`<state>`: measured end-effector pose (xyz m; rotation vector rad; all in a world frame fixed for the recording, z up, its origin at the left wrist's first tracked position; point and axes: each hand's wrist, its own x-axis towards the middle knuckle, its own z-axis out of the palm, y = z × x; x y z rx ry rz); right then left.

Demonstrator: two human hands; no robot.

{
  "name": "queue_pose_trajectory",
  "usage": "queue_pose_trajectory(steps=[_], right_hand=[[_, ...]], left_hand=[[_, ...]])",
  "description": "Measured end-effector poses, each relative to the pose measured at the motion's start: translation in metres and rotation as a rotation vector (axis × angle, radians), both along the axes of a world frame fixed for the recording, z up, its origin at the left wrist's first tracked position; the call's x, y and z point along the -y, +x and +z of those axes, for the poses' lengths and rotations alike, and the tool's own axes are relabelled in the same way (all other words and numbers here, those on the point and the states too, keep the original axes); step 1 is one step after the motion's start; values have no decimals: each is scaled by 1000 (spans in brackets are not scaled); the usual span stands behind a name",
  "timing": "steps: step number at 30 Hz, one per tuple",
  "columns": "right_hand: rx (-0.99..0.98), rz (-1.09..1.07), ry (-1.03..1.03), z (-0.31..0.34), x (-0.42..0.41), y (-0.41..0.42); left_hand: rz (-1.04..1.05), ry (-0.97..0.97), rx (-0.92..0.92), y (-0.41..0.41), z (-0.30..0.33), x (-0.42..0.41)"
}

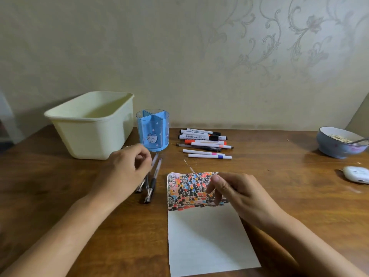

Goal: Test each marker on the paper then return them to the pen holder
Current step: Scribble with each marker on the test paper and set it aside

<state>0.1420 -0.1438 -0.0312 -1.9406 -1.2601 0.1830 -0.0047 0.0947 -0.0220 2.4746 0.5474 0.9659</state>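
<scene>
markers (205, 143) heaped near table's (279, 168) back edge, beside blue pen holder (153, 130) | paper (203, 232) at front edge, scribbled on top | right hand (237, 193) over paper, fingers loosely curled, empty | left hand (127, 168) above pens (151, 182), grip unclear | tub (89, 124) back left, bowl (339, 142) right edge

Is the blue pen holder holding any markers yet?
Empty, as far as visible. The pen holder stands upright and its see-through compartments show nothing inside; the markers lie on the table beside it.
</scene>
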Motion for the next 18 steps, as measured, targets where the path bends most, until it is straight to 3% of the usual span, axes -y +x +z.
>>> queue_pose_trajectory(steps=[11, 18], right_hand=[[27, -69, -58, -6, -1, 7], [36, -88, -67, -9, -1, 12]], left_hand=[[49, 187, -296, 3, -18, -21], [57, 173, -401, 4, -24, -20]])
